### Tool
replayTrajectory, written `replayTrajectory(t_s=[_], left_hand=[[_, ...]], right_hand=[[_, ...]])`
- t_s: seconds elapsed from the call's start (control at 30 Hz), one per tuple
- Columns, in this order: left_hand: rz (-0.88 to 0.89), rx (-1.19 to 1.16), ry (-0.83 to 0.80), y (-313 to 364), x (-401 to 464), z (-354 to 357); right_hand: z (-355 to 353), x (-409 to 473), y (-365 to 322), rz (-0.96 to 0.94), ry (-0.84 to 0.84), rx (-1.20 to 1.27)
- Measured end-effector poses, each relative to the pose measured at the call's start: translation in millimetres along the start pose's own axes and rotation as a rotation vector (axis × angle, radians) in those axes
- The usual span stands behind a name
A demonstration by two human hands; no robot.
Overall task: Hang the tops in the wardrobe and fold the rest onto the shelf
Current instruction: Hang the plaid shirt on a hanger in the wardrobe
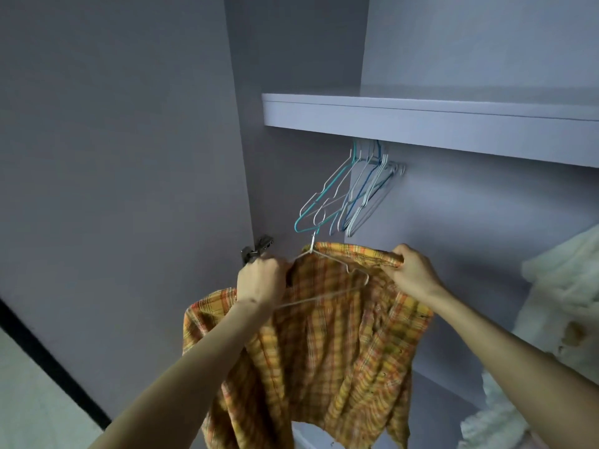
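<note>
The wardrobe door (113, 157) is seen standing open to the left of the plaid shirt (324, 335), with a metal hinge (257, 249) just left of the shirt's collar. The left hand (261, 280) is raised at the shirt's left shoulder; its fingers are curled tight on the fabric and on one end of a white wire hanger (324, 280), which is laid inside the open shirt. The shirt, orange and yellow checked, is held up in front of the wardrobe, its body left hanging down between the two forearms. Directly above the shirt, a bunch of empty wire hangers (353, 192) in teal, blue and white is hung under a pale shelf (421, 124). The shirt's right collar edge is gripped by the right hand (411, 270), fingers closed over the cloth. Well to the right of the shirt, pale fluffy fabric (564, 286) is seen at the frame's edge.
</note>
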State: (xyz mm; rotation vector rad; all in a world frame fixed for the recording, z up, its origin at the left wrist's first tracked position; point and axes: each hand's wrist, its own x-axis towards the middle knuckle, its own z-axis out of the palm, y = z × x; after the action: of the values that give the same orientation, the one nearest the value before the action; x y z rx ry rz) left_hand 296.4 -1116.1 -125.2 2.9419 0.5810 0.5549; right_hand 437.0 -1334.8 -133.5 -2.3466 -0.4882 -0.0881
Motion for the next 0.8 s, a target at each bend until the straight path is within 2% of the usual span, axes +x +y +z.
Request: replayTrajectory(t_s=[0.07, 0.1, 0.13, 0.23, 0.27, 0.3, 0.4, 0.43, 0.5, 0.57, 0.7, 0.8], left_hand=[[-0.021, -0.076, 0.081, 1.4, 3.4, -2.7], [-0.030, -0.121, 0.115, 0.6, 4.7, -3.7], [-0.037, -0.165, 0.152, -1.3, 4.9, -4.9], [0.023, -0.254, 0.280, -7.8, 3.9, -8.5], [0.065, -0.265, 0.312, -10.2, 3.1, -9.6], [0.104, -0.280, 0.328, -12.3, 2.2, -11.1], [0.163, -0.352, 0.326, -18.2, -0.5, -15.8], [0.164, -0.386, 0.323, -19.9, -0.6, -17.4], [0.161, -0.457, 0.321, -22.9, 0.4, -20.4], [0.168, -0.533, 0.317, -25.4, 2.0, -23.5], [0.174, -0.593, 0.224, -29.7, 3.7, -30.6], [0.171, -0.503, 0.035, -36.5, 7.0, -31.9]], right_hand=[[5.0, -6.9, -5.2, -0.027, 0.024, 0.049], [5.8, -11.2, -6.6, -0.061, -0.016, 0.061], [5.9, -16.2, -7.7, -0.103, -0.122, 0.067], [2.3, -28.6, -10.8, -0.124, -0.672, 0.099], [1.0, -32.0, -13.0, -0.124, -0.746, 0.104], [0.8, -32.0, -13.5, -0.155, -0.688, 0.100], [-2.3, -19.1, -12.5, -0.343, -0.114, -0.036], [-4.4, -15.4, -14.0, -0.425, 0.005, -0.105], [-5.1, -9.1, -20.9, -0.554, -0.004, -0.240], [-0.7, -5.5, -24.8, -0.572, -0.045, -0.301], [7.1, -8.6, -36.8, -0.514, 0.012, -0.130], [13.0, -13.2, -34.2, -0.557, 0.098, -0.058]])
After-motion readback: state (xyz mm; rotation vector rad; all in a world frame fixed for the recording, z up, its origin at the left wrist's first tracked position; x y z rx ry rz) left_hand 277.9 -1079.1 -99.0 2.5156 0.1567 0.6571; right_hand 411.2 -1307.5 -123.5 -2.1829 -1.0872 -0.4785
